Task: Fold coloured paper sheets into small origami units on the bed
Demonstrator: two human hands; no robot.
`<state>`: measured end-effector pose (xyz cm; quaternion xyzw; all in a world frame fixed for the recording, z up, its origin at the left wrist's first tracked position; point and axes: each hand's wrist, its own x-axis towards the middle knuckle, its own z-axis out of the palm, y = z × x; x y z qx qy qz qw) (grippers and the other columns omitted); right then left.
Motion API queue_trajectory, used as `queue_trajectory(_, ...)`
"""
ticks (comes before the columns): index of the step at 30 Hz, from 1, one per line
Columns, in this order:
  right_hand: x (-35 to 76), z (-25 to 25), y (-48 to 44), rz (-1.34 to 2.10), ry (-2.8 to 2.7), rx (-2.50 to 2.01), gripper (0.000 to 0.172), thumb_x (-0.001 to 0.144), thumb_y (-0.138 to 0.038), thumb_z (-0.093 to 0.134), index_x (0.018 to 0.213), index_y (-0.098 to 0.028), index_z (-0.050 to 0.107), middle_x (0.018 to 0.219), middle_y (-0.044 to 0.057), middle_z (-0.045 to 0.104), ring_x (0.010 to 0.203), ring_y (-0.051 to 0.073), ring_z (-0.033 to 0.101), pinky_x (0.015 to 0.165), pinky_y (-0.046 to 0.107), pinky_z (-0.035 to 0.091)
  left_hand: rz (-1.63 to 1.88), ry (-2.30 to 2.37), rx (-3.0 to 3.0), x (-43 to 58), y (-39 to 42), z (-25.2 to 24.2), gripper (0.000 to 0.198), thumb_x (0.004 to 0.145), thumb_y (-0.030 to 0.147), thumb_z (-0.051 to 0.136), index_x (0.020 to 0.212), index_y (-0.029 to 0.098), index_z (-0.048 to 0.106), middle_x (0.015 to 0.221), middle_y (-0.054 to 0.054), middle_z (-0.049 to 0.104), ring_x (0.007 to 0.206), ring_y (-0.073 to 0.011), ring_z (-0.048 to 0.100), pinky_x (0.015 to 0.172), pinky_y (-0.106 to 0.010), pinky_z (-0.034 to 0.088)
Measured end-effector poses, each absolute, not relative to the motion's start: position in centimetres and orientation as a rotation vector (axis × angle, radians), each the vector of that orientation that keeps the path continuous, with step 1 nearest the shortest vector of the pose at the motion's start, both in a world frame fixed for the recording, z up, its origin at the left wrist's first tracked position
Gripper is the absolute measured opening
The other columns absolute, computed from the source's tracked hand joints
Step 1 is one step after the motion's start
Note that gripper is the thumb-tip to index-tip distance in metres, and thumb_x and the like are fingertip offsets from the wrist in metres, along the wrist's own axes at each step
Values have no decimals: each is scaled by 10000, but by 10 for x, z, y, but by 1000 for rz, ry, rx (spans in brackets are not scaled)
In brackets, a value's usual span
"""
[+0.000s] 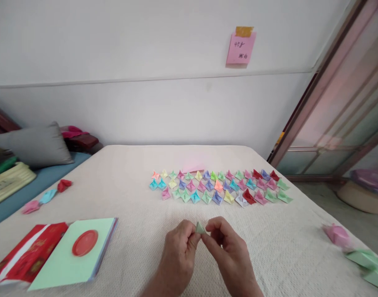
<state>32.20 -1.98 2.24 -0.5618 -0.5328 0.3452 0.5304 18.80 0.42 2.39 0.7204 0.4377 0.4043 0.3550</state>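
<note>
Item 1: pale green folded paper piece (200, 227), small and triangular as seen here; it is peaking upward between the two hands, above the near middle of the worktop (130, 165).

Item 2: left hand (180, 252), grasping; thumb and forefinger are pinching the paper piece from its left side.

Item 3: right hand (228, 249); thumb and forefinger are meeting the right edge of the same piece, the other fingers curling inward. Whether it is gripping or merely touching, one cannot tell.

Item 4: origami pieces (206, 197), many, in three rows, mixed colours; these are standing beyond the hands, with a pink paper sheet (193, 169) lying behind them.

Item 5: green paper stack (65, 268), lying at the left; a red round lid (85, 243) is resting on it, and a red packet (31, 252) is lying just beside it.

Item 6: red, light blue and pink folded pieces (48, 196), lying along the left edge.

Item 7: pink folded piece (337, 235) and green folded pieces (365, 259), lying near the right edge.

Item 8: pink note (241, 48), handwritten, hanging on the wall (145, 111) under brown tape (244, 31).
</note>
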Motion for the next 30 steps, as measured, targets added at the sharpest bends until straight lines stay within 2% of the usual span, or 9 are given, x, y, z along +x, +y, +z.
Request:
queue_trajectory(6, 327, 27, -17, 1020, -1211, -1282, 125, 779, -286, 609, 718, -212, 528, 618, -50, 426, 580, 122, 370, 530, 250, 306, 973, 1112, 1861, 186, 3, 27, 271, 913, 259, 447, 656, 212, 376, 612, 43, 393, 571, -121, 374, 547, -253, 276)
queue_trajectory(9, 330, 27, -13, 1180, -1091, -1219, 169, 785, -331, 628, 708, -198, 558, 618, -49, 442, 563, 109, 358, 514, 241, 288, 976, 1080, 1791, 186, 4, 29, 280, 913, 308, 463, 657, 206, 414, 608, 46, 380, 570, -118, 363, 541, -244, 284)
queue_trajectory(13, 330, 23, -13, 1360, -881, -1086, 187, 810, -347, 632, 731, -184, 585, 579, -60, 421, 534, 88, 343, 510, 226, 269, 1040, 1007, 1710, 188, 5, 33, 208, 888, 334, 525, 734, 193, 519, 666, 29, 492, 610, -119, 449, 577, -230, 339)
queue_trajectory(17, 328, 21, -15, 1510, -738, -932, 192, 833, -332, 621, 735, -170, 592, 581, -46, 469, 536, 82, 385, 517, 216, 284, 1050, 872, 1583, 191, 5, 36, 151, 864, 340, 576, 831, 193, 561, 720, 10, 598, 645, -139, 576, 621, -239, 410)
queue_trajectory(25, 328, 25, -14, 1589, -759, -856, 152, 817, -297, 623, 751, -161, 615, 634, 3, 584, 577, 115, 526, 524, 225, 381, 1070, 887, 1567, 190, 5, 34, 178, 868, 354, 571, 825, 183, 599, 686, 16, 563, 630, -125, 551, 624, -234, 427)
queue_trajectory(30, 323, 23, -15, 1479, -832, -1091, 206, 820, -310, 602, 674, -165, 589, 528, -5, 563, 505, 118, 532, 449, 208, 344, 1074, 929, 1494, 189, 7, 32, 234, 875, 395, 535, 871, 174, 610, 673, 15, 556, 597, -120, 522, 571, -228, 422)
